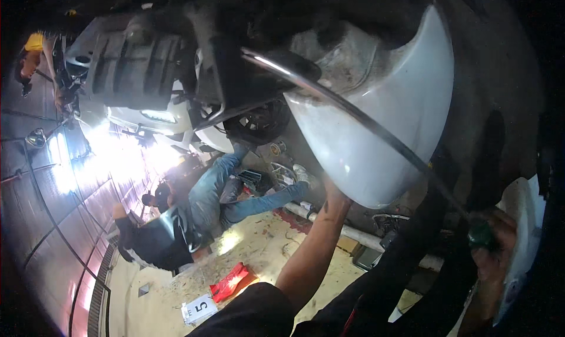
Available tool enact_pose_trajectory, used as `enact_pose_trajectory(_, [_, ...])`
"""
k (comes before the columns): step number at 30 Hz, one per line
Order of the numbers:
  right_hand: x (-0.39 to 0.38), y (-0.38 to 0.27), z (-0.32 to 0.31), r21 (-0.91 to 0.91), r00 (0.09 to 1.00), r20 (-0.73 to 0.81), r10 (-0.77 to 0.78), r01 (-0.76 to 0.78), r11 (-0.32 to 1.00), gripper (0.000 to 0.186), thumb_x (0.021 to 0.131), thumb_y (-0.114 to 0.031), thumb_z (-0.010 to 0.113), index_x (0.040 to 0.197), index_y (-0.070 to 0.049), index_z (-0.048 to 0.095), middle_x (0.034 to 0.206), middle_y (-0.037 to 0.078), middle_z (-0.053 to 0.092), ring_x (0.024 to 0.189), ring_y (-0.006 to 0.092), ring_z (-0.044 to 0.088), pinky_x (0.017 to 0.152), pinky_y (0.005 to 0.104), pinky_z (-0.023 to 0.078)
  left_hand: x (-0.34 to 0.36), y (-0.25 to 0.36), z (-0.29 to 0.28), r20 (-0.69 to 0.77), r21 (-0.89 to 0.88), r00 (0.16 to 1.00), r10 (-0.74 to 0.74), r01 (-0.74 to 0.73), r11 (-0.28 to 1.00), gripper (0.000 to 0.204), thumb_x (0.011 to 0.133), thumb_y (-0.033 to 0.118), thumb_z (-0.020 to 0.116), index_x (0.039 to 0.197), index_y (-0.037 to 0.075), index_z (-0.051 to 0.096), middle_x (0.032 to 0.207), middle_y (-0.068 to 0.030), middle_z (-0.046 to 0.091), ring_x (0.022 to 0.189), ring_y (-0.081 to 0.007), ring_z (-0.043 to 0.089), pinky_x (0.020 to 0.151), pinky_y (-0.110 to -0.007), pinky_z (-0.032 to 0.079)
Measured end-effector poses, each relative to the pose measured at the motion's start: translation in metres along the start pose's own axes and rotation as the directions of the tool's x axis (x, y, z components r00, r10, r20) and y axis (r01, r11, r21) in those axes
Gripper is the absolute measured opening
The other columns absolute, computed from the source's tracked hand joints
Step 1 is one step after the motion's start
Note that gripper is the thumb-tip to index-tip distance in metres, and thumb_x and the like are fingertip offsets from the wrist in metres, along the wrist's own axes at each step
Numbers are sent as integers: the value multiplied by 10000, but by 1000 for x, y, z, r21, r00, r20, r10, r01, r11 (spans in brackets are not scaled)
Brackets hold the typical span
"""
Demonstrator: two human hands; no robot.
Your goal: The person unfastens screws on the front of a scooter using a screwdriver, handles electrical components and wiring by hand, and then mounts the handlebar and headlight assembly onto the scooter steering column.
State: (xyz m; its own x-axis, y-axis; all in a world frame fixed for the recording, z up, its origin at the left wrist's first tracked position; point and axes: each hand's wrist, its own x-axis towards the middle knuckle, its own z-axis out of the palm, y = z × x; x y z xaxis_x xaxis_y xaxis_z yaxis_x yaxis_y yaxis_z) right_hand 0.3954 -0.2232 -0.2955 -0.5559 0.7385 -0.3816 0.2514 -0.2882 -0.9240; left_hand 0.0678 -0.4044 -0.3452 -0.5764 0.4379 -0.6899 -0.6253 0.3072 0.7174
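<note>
A white curved body panel (382, 143) with a dirty inner side fills the upper right of the head view. My left hand (336, 193) is at its lower edge, the fingers hidden by the panel. A long, straight metal rod (353, 114) crosses in front of the panel from upper middle down to a green handle (479, 234). My right hand (494, 249) is closed round that handle at the lower right. Another white piece (524, 219) stands just beyond my right hand.
White scooters (144, 113) with dark parts are at upper left. A person in jeans (209, 196) is at middle left, another person (32, 60) at far left. A red packet (229, 280), a card (197, 307), a pale pipe (362, 240) and scattered parts lie around.
</note>
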Motion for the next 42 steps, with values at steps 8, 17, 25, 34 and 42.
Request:
enact_pose_trajectory(8, [-10,18,-79,-336,981,-128,-145,95,937,730,809,-686,528,988,14,635,911,95,545,781,179,542,646,318,440,-6,10,34,14,7,991,135,-135,991,578,892,292,597,1317,-43,395,1201,-187,536,1034,-311,588,843,-417,531])
enact_pose_trajectory(17, [16,-53,-36,-27,962,-244,-124,121,992,530,744,-418,717,960,64,669,862,202,649,725,258,628,648,341,499,-42,105,76,-281,753,486,828,-423,504,222,853,22,592,1068,-21,557,1018,-104,592,919,-167,551,757,-309,466])
enact_pose_trajectory(25, [-3,-27,-113,-384,991,-116,-68,18,923,636,752,-559,645,979,35,660,893,155,619,807,238,587,718,341,463,-61,215,183,467,757,342,815,-631,-170,380,906,255,534,1128,-50,573,1083,-169,587,973,-216,562,840,-312,457])
enact_pose_trajectory(34, [-2,-18,-101,-441,981,142,132,-57,895,665,780,-630,609,954,9,667,803,91,598,784,230,562,723,343,439,-57,220,187,488,831,527,696,-524,-185,416,773,161,743,1088,-44,564,1023,-128,559,920,-199,555,810,-284,444])
enact_pose_trajectory(42, [39,11,15,113,975,13,-222,219,969,377,695,-244,786,940,22,680,843,135,674,704,218,656,618,320,520,-46,211,169,321,729,295,900,-684,-36,349,760,62,767,1040,-28,580,1010,-125,568,815,-157,548,710,-239,445])
